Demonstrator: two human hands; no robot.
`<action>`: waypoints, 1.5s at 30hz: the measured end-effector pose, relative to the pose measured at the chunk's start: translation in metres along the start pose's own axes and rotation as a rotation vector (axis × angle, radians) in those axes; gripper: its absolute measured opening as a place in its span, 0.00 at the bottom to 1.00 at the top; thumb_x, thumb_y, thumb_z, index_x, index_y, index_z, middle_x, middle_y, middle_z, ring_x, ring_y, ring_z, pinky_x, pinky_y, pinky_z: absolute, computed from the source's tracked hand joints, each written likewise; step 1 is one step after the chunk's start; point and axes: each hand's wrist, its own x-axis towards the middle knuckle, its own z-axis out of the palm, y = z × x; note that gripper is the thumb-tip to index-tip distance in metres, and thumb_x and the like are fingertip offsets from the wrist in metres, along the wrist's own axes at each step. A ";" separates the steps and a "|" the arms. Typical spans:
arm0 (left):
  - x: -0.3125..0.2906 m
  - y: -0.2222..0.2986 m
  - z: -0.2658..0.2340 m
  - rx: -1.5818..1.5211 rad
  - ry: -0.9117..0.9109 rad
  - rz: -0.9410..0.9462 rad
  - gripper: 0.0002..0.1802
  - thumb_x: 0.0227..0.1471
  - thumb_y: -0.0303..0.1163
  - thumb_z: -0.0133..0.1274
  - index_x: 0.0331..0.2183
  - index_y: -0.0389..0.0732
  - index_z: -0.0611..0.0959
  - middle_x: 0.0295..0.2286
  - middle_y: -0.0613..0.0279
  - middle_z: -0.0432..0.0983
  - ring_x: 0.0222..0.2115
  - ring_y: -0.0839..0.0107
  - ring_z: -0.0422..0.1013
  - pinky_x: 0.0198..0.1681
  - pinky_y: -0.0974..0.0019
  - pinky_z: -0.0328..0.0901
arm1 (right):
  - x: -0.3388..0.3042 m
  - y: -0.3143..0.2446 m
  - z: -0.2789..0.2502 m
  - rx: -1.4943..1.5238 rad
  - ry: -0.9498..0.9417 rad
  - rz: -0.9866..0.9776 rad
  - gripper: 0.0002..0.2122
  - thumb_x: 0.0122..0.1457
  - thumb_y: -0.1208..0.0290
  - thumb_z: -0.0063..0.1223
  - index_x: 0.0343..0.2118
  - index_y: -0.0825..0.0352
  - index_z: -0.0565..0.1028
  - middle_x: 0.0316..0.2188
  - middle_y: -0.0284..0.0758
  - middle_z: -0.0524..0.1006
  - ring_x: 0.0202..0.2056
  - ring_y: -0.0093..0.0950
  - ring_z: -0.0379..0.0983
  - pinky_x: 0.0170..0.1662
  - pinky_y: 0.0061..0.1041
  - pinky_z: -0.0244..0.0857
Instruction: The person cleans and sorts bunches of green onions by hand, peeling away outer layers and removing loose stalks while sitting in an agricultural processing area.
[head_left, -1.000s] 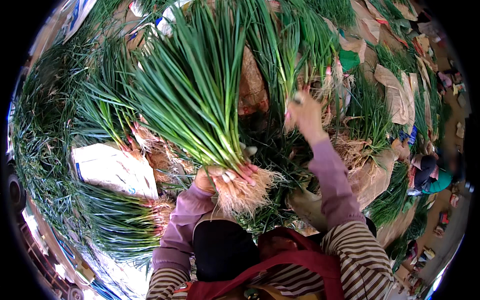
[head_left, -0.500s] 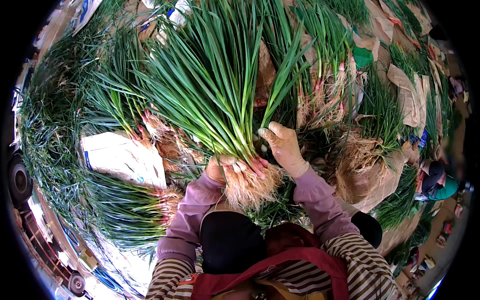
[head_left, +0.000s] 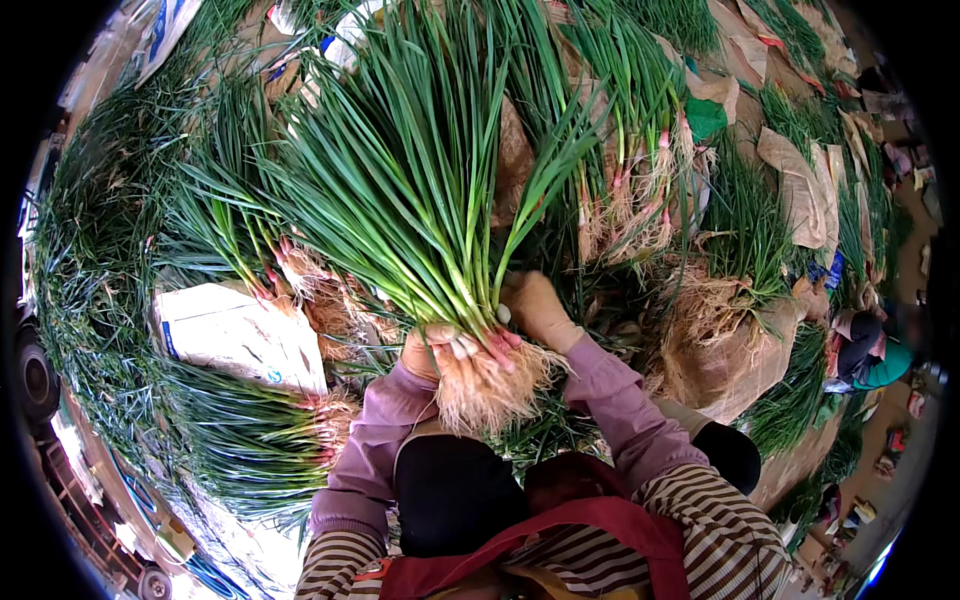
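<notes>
Mid-frame, we're apparently bunching green stalks (head_left: 430, 250), left hand (head_left: 420, 352) clamped round them, right hand's (head_left: 538, 306) grip unclear, the roots (head_left: 490, 392) probably needing levelling next.

Left of the middle greens (head_left: 420, 200) lies a sack (head_left: 240, 335), a leaf pile (head_left: 245, 440) just nearer; stalks (head_left: 640, 100) lie right.

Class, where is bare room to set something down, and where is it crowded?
Bare: the white sack, between rooted stalks and the lower leafy bundle; part of the brown sack, below tangled roots. Crowded: around the left hand and right hand, at the held bundle.
</notes>
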 end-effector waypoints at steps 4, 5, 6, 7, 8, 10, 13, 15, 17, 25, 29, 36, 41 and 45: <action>0.002 -0.002 0.004 -0.112 -0.078 0.043 0.38 0.42 0.31 0.52 0.54 0.30 0.58 0.48 0.42 0.61 0.48 0.38 0.63 0.49 0.36 0.62 | -0.042 0.048 0.001 -0.833 -0.453 0.178 0.08 0.47 0.70 0.51 0.27 0.64 0.79 0.27 0.39 0.79 0.33 0.34 0.77 0.34 0.31 0.70; 0.004 0.002 -0.006 -0.101 -0.191 -0.049 0.40 0.43 0.33 0.53 0.54 0.28 0.56 0.49 0.35 0.60 0.48 0.37 0.63 0.50 0.37 0.61 | -0.046 0.081 -0.008 -0.687 -0.669 0.146 0.08 0.47 0.68 0.52 0.28 0.65 0.79 0.27 0.40 0.79 0.33 0.34 0.77 0.35 0.30 0.70; 0.004 0.007 -0.014 -0.106 -0.281 -0.067 0.39 0.42 0.30 0.54 0.54 0.30 0.57 0.49 0.36 0.59 0.49 0.41 0.62 0.51 0.36 0.58 | -0.046 0.071 -0.016 -0.519 -0.894 0.104 0.09 0.48 0.67 0.53 0.30 0.66 0.79 0.28 0.41 0.78 0.32 0.34 0.77 0.36 0.29 0.69; 0.005 0.007 -0.021 -0.124 -0.405 -0.064 0.39 0.41 0.28 0.56 0.54 0.33 0.57 0.50 0.38 0.58 0.49 0.44 0.62 0.52 0.35 0.56 | -0.045 0.062 -0.031 -0.334 -0.888 0.207 0.10 0.50 0.66 0.52 0.31 0.66 0.78 0.29 0.40 0.78 0.31 0.34 0.76 0.36 0.28 0.69; 0.007 0.008 -0.024 -0.136 -0.503 -0.061 0.40 0.40 0.25 0.57 0.54 0.35 0.58 0.51 0.39 0.56 0.50 0.47 0.62 0.54 0.35 0.53 | -0.031 0.023 -0.064 -0.150 -0.867 0.309 0.11 0.52 0.66 0.51 0.33 0.67 0.77 0.30 0.40 0.78 0.30 0.33 0.76 0.36 0.28 0.69; 0.007 0.021 -0.022 -0.124 -0.643 -0.071 0.40 0.39 0.21 0.58 0.54 0.37 0.58 0.51 0.42 0.56 0.53 0.48 0.59 0.56 0.36 0.52 | 0.000 0.028 -0.105 0.020 -0.321 0.111 0.10 0.54 0.67 0.49 0.35 0.67 0.76 0.31 0.40 0.78 0.32 0.34 0.75 0.37 0.30 0.68; 0.032 0.032 -0.019 -0.146 -0.691 -0.304 0.41 0.40 0.16 0.55 0.55 0.38 0.56 0.50 0.47 0.58 0.57 0.42 0.49 0.56 0.43 0.56 | 0.057 0.074 -0.168 0.049 0.645 -0.030 0.10 0.58 0.69 0.45 0.38 0.66 0.75 0.32 0.40 0.77 0.34 0.35 0.74 0.38 0.33 0.67; 0.031 0.011 -0.015 -0.124 -0.580 0.107 0.39 0.40 0.22 0.58 0.54 0.36 0.59 0.53 0.44 0.55 0.56 0.38 0.50 0.50 0.38 0.62 | 0.088 0.071 -0.179 -0.395 0.701 0.132 0.11 0.56 0.66 0.47 0.36 0.68 0.75 0.31 0.45 0.77 0.35 0.41 0.74 0.39 0.37 0.66; 0.024 0.002 -0.017 0.031 -0.317 0.173 0.40 0.38 0.24 0.59 0.54 0.34 0.59 0.52 0.41 0.56 0.53 0.35 0.54 0.45 0.41 0.67 | 0.104 0.072 -0.182 -0.544 0.545 0.425 0.13 0.55 0.64 0.48 0.36 0.69 0.76 0.30 0.48 0.77 0.36 0.43 0.74 0.40 0.39 0.65; 0.018 0.010 -0.029 0.161 -0.176 0.064 0.47 0.42 0.32 0.56 0.60 0.40 0.49 0.51 0.23 0.53 0.50 0.35 0.60 0.48 0.40 0.64 | -0.008 -0.034 -0.093 -0.820 0.337 -0.621 0.08 0.57 0.62 0.48 0.32 0.58 0.76 0.21 0.32 0.73 0.22 0.26 0.72 0.23 0.24 0.66; 0.013 0.009 -0.001 0.172 -0.032 0.053 0.46 0.41 0.37 0.56 0.56 0.29 0.53 0.43 0.24 0.65 0.44 0.37 0.66 0.45 0.39 0.65 | -0.025 -0.035 -0.067 -0.094 0.269 -0.337 0.08 0.54 0.65 0.55 0.30 0.65 0.74 0.26 0.31 0.74 0.27 0.23 0.70 0.28 0.22 0.65; 0.008 0.008 -0.010 0.161 -0.050 -0.013 0.44 0.39 0.42 0.56 0.51 0.23 0.61 0.44 0.27 0.65 0.45 0.40 0.67 0.48 0.47 0.64 | 0.001 -0.038 -0.044 0.490 -0.093 -0.090 0.10 0.57 0.68 0.53 0.34 0.72 0.76 0.21 0.27 0.74 0.21 0.14 0.65 0.25 0.16 0.61; 0.008 -0.001 -0.011 -0.023 -0.122 0.052 0.40 0.41 0.34 0.56 0.53 0.28 0.59 0.47 0.33 0.62 0.48 0.39 0.63 0.48 0.42 0.64 | 0.001 -0.020 -0.029 0.279 0.368 -0.032 0.13 0.58 0.65 0.51 0.25 0.71 0.73 0.16 0.36 0.69 0.18 0.30 0.65 0.24 0.28 0.61; 0.009 0.001 -0.012 -0.139 -0.329 0.116 0.43 0.39 0.23 0.57 0.56 0.34 0.55 0.43 0.44 0.63 0.54 0.41 0.56 0.46 0.35 0.64 | 0.012 0.028 -0.073 -0.525 -0.424 -0.141 0.13 0.55 0.62 0.51 0.25 0.69 0.76 0.19 0.39 0.74 0.20 0.31 0.71 0.25 0.32 0.64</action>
